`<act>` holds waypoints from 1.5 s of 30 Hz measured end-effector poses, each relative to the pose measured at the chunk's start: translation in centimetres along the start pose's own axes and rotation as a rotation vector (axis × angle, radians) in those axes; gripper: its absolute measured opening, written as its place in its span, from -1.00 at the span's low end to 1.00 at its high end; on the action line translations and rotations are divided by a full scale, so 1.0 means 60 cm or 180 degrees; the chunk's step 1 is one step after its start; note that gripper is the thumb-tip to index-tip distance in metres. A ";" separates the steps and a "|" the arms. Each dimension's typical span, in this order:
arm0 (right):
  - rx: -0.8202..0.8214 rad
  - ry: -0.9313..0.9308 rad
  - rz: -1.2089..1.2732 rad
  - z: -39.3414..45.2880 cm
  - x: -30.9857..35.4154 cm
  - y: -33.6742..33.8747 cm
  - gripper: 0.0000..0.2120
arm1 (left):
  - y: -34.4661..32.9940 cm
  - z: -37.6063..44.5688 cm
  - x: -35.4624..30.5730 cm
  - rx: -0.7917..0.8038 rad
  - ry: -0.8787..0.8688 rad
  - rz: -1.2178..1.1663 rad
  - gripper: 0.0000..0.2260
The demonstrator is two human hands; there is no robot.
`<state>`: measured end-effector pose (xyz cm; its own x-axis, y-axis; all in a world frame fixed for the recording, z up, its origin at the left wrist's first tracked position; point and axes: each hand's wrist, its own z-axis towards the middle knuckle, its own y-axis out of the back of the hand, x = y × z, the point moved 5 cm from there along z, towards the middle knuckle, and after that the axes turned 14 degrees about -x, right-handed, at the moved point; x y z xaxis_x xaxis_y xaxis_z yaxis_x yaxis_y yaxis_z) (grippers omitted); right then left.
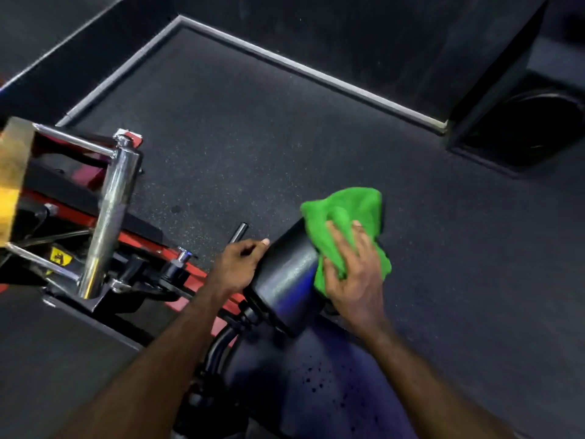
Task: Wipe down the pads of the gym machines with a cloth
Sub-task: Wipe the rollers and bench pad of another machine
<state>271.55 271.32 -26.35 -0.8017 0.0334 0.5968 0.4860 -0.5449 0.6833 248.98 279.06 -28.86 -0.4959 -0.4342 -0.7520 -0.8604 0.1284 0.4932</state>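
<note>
Cloth (348,213) in bright green microfibre sits bunched over the far end of the black roller pad (285,274), with your right hand (354,274) spread on top of it, fingers pressing the fabric down onto the vinyl. Your left hand (237,264) is apart from it, at the pad's near-left edge, fingers curled round that edge to steady it; the thin black handle bar (239,233) pokes up just beyond the knuckles.

You can expect the cloth to be light and limp, so it will slide and fold unless your palm keeps it flat. Hold it under the whole hand, not by a corner. The pad looks smooth and slightly glossy, probably firm foam under a slick skin, and it may turn on its axle, so your bracing hand matters.

Beside you on the left stands the machine's red frame (142,239) with its chrome post (110,213), on speckled rubber floor (253,137).
</note>
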 end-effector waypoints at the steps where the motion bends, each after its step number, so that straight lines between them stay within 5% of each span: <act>1: -0.0278 -0.0550 0.0088 -0.001 -0.003 0.001 -0.43 | 0.010 -0.006 -0.011 -0.0298 -0.0324 0.0377 -0.71; 3: -0.0361 -0.0484 0.0118 -0.017 0.027 -0.004 -0.41 | 0.014 -0.045 -0.040 -0.0783 -0.1072 0.0864 -0.70; 6: 0.0161 0.0755 0.0242 -0.061 0.056 0.001 -0.33 | -0.020 -0.098 -0.042 -0.0543 -0.1593 0.1109 -0.56; 7: 0.0156 0.0722 0.0226 -0.066 0.040 0.008 -0.32 | -0.028 -0.101 -0.032 -0.0479 -0.1643 0.1225 -0.49; 9: -0.0229 -0.0340 0.0357 -0.064 -0.004 0.020 -0.36 | -0.025 -0.083 -0.013 -0.0493 -0.1369 0.1103 -0.43; 11: -0.0468 -0.1111 0.0366 -0.062 0.000 0.020 -0.40 | -0.017 -0.064 -0.014 -0.0114 -0.0701 0.0497 -0.59; 14: 0.0188 0.0646 0.0308 -0.070 0.090 0.000 -0.41 | -0.009 -0.021 0.008 0.0319 0.0307 -0.0155 -0.82; 16: 0.0428 0.1381 0.0148 -0.063 0.090 -0.004 -0.40 | 0.014 0.013 0.023 -0.0175 0.0271 -0.0032 -0.79; 20: -0.0538 -0.1004 0.0205 -0.021 0.008 0.001 -0.44 | 0.044 -0.013 -0.004 -0.1241 -0.0372 0.0933 -0.59; 21: -0.0479 -0.0866 0.0120 -0.025 0.030 0.000 -0.44 | 0.043 -0.029 -0.012 -0.1204 -0.0429 0.0905 -0.54; 24: 0.0387 0.1149 0.0029 -0.068 0.092 -0.011 -0.42 | 0.015 -0.063 -0.007 -0.0565 -0.0334 0.0834 -0.57; 25: 0.0492 0.1412 -0.0013 -0.070 0.082 -0.010 -0.39 | 0.005 -0.066 -0.004 -0.0391 -0.0369 0.0758 -0.57; 26: 0.0446 0.1223 -0.0066 -0.062 0.059 -0.009 -0.36 | -0.005 -0.060 0.004 -0.0324 -0.0335 0.0710 -0.56; 29: -0.0299 -0.0820 0.0147 -0.033 0.005 -0.005 -0.39 | -0.011 -0.033 0.018 -0.0031 0.0296 0.0680 -0.48; 30: -0.0322 -0.0893 0.0059 -0.030 0.028 -0.008 -0.40 | -0.005 -0.022 0.023 0.0095 0.0509 0.0728 -0.47; 34: 0.0629 0.1523 0.0007 -0.059 0.111 -0.028 -0.42 | 0.029 0.009 0.018 -0.0410 0.0176 0.1044 -0.56; 35: 0.0569 0.1494 -0.0045 -0.048 0.092 -0.023 -0.40 | 0.032 0.003 0.007 -0.0585 0.0030 0.1061 -0.63; 38: -0.0362 -0.0689 0.0079 -0.006 0.014 -0.007 -0.41 | 0.005 -0.023 -0.012 -0.0363 -0.0024 0.0923 -0.62; 39: -0.0536 -0.1015 0.0065 -0.009 0.020 -0.004 -0.42 | -0.004 -0.035 -0.016 -0.0220 0.0027 0.0806 -0.57; 40: -0.0449 -0.0869 -0.0046 -0.018 0.041 -0.007 -0.41 | -0.011 -0.046 -0.014 -0.0112 0.0045 0.0738 -0.52; 43: 0.0323 0.0856 -0.0068 -0.071 0.088 -0.011 -0.37 | -0.021 -0.039 0.006 0.0105 -0.0122 0.0778 -0.39; 45: 0.0341 0.0921 -0.0163 -0.061 0.047 -0.005 -0.35 | -0.024 -0.023 0.010 0.0385 0.0071 0.0574 -0.43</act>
<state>267.86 268.53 -26.38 -0.8844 -0.1897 0.4265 0.4640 -0.4568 0.7589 250.11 277.35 -29.42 -0.6415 -0.4138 -0.6459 -0.7665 0.3113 0.5618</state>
